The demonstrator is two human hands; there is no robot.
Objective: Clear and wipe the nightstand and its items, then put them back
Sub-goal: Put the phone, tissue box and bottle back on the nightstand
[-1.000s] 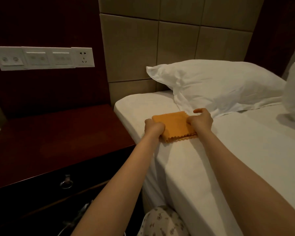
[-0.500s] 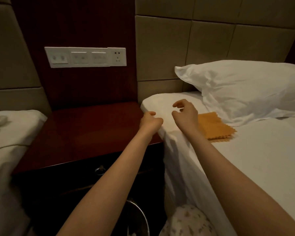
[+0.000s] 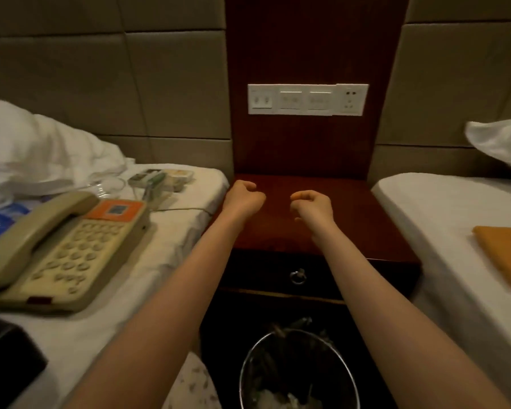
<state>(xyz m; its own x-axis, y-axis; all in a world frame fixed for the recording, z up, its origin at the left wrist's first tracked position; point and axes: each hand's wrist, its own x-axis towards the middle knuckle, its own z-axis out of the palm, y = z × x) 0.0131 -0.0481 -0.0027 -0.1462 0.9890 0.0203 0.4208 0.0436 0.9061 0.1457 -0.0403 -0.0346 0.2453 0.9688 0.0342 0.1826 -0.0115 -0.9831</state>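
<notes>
Over the nightstand (image 3: pixel 351 219) our left hand (image 3: pixel 244 199) is fisted on nothing and our right hand (image 3: pixel 314 206) loosely curled, empty; the telephone (image 3: pixel 71 255) on the bed (image 3: pixel 163 231) at nine o'clock looks light, rigid, with a loose handset (image 3: pixel 18 246), so we would lift its base by both sides.

this looked like a twin hotel room. two single beds in plain white sheets, the left bed (image 3: pixel 115 335) and the right bed (image 3: pixel 443 225), stood either side of a dark red wooden nightstand (image 3: pixel 351 219) with a ring-pull drawer. tan padded panels (image 3: pixel 71 84) covered the far wall. a wood-faced strip above the nightstand carried a long white switch and socket panel (image 3: pixel 307 99). a beige corded telephone (image 3: pixel 68 252) with a keypad lay on the left bed. a white pillow (image 3: pixel 27 149) sat at that bed's head. a small metal bin (image 3: pixel 248 358) stood near, below the drawer.
</notes>
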